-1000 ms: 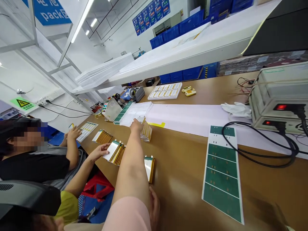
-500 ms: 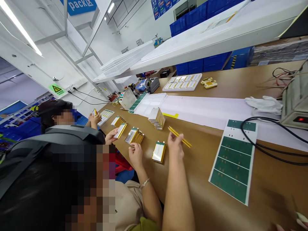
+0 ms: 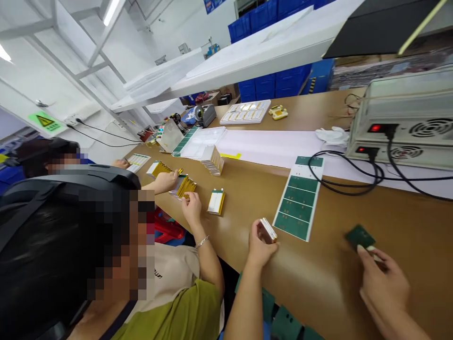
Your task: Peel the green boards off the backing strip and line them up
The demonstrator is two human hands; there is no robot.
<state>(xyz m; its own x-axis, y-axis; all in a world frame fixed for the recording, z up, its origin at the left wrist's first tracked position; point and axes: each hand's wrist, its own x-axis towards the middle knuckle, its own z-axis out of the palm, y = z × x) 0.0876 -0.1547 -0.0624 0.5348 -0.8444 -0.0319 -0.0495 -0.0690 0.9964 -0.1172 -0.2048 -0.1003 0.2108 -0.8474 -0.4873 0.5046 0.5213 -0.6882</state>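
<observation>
My left hand (image 3: 261,245) is closed around a few flat battery cells (image 3: 268,229), their pale edges facing up, just above the table's front edge. At the right, my right hand (image 3: 384,278) pinches a small dark green sheet (image 3: 360,237) between thumb and fingers over the brown table. A white sheet with green labels (image 3: 296,205) lies between the two hands, farther back. Left of it rests a small pile of battery cells (image 3: 216,202) with a white top face.
A co-worker's hands (image 3: 192,207) are beside rows of cells (image 3: 186,186) at the left. A taller cell stack (image 3: 212,160) stands behind. Black cables (image 3: 348,189) run from a power unit (image 3: 399,123) at the back right, near a white glove (image 3: 332,136). A shelf (image 3: 247,66) crosses above.
The view has swung right. My left hand has moved nearer with its cells, now turned edge up. My right hand has come fully into view with a green sheet. The co-worker's left hand has reached across the cell rows.
</observation>
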